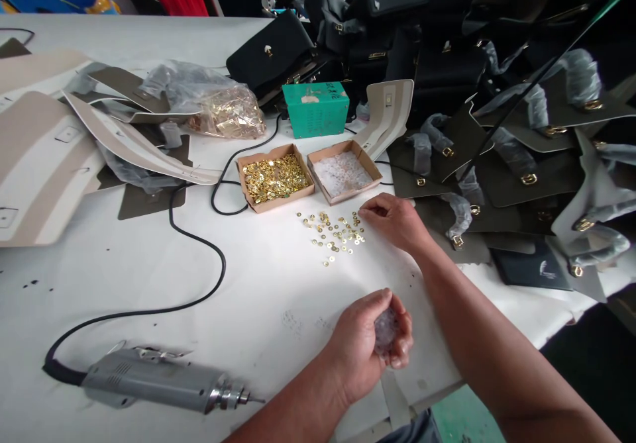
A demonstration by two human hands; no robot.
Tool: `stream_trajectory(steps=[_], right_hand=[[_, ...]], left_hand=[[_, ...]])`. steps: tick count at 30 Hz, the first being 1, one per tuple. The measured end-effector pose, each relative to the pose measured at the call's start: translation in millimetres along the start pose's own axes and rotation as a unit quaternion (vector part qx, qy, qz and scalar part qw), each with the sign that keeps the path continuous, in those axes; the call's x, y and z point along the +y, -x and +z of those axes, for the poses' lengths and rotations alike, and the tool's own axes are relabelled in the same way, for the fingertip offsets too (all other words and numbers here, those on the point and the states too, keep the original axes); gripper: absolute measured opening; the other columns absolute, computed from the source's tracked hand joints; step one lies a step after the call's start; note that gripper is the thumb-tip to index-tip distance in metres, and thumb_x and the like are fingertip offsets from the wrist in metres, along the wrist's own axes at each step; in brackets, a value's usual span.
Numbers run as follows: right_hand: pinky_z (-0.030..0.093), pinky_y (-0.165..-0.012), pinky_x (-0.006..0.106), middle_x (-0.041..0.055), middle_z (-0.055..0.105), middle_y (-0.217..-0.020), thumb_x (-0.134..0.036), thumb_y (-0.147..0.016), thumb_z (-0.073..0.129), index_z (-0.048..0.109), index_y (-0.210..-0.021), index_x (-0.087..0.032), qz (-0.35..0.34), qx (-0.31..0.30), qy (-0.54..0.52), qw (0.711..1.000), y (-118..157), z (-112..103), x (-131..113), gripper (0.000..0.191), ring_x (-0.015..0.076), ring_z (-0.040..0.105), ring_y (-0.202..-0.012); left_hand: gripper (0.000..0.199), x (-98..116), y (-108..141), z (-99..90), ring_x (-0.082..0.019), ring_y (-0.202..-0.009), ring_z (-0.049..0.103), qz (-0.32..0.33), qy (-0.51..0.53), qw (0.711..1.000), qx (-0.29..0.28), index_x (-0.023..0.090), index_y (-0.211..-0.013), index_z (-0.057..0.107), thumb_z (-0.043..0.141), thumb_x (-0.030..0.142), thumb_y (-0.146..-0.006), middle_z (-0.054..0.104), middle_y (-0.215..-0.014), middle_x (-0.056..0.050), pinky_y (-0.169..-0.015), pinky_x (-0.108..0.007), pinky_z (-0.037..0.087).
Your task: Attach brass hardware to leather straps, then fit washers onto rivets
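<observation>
My left hand point(370, 340) is cupped round a pile of small clear plastic washers point(386, 330), near the table's front edge. Farther forward, my right hand point(395, 216) rests by the table with its fingertips pinched together; whether anything sits between them is hidden. Just left of those fingertips, small gold washers point(338, 233) lie scattered on the white table point(258, 251). Behind them is a cardboard box of gold pieces point(278, 204). A second cardboard box point(342, 196), holding clear plastic pieces, stands beside it.
An electric screwdriver point(154, 377) lies front left, its black cord point(218, 277) curving across the table. A green box point(317, 112) stands behind the cardboard boxes. Beige panels point(44, 165) lie left; dark flaps with buckles point(521, 171) pile up right, black bags point(437, 59) behind.
</observation>
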State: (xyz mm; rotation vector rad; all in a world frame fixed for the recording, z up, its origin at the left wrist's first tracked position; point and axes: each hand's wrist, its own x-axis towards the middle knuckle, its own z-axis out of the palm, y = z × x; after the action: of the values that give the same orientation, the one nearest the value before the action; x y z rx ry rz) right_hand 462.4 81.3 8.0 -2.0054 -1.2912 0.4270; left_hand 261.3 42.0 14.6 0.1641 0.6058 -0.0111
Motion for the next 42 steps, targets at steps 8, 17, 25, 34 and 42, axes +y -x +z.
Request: stream_trajectory(steps=[8, 17, 25, 34, 42], right_hand=[[0.034, -0.061, 0.028, -0.0013, 0.067, -0.076, -0.03, -0.081, 0.065, 0.071, -0.073, -0.024, 0.003, -0.006, 0.088, 0.996, 5, 14, -9, 0.012, 0.0131, 0.055, -0.066], [0.035, -0.06, 0.028, -0.0011, 0.067, -0.072, -0.039, -0.084, 0.062, 0.071, -0.077, -0.021, 0.068, -0.037, 0.037, 0.996, 0, -1, -9, 0.021, 0.0134, 0.054, -0.064], [0.034, -0.063, 0.029, 0.0016, 0.072, -0.087, -0.037, -0.088, 0.058, 0.072, -0.083, -0.023, 0.058, -0.083, 0.142, 0.985, 2, -9, -1, 0.021, 0.016, 0.058, -0.074], [0.039, -0.062, 0.029, 0.0016, 0.069, -0.079, -0.04, -0.087, 0.065, 0.074, -0.084, -0.023, 0.014, 0.004, 0.032, 0.999, 6, -1, -7, 0.02, 0.0153, 0.056, -0.067], [0.042, -0.068, 0.028, 0.0003, 0.07, -0.081, -0.03, -0.085, 0.065, 0.072, -0.074, -0.023, -0.023, -0.05, 0.055, 0.997, 8, 13, -14, 0.014, 0.0149, 0.06, -0.07]], left_hand=[[0.026, -2, -3, -1.8, -0.01, -0.047, 0.047, -0.004, 0.009, 1.0, -0.007, 0.017, -0.077, 0.058, 0.057, 0.039, -0.09, 0.058, -0.069, -0.002, -0.043, -0.023, 0.026], [0.026, -3, -1, -0.8, -0.01, -0.047, 0.047, 0.007, -0.003, 1.0, -0.016, 0.017, -0.076, 0.058, 0.058, 0.04, -0.089, 0.057, -0.067, -0.002, -0.042, -0.023, 0.026], [0.026, -3, -1, -1.4, -0.011, -0.047, 0.047, 0.006, -0.002, 1.0, -0.016, 0.017, -0.077, 0.058, 0.058, 0.04, -0.088, 0.058, -0.067, -0.002, -0.043, -0.024, 0.027], [0.026, -2, -1, -0.3, -0.011, -0.048, 0.047, 0.006, -0.01, 1.0, -0.018, 0.017, -0.077, 0.058, 0.056, 0.039, -0.09, 0.057, -0.068, -0.002, -0.042, -0.023, 0.029], [0.026, -5, -3, -3.5, -0.011, -0.048, 0.048, 0.008, -0.014, 1.0, -0.025, 0.017, -0.078, 0.057, 0.059, 0.041, -0.088, 0.057, -0.068, -0.002, -0.042, -0.023, 0.029]])
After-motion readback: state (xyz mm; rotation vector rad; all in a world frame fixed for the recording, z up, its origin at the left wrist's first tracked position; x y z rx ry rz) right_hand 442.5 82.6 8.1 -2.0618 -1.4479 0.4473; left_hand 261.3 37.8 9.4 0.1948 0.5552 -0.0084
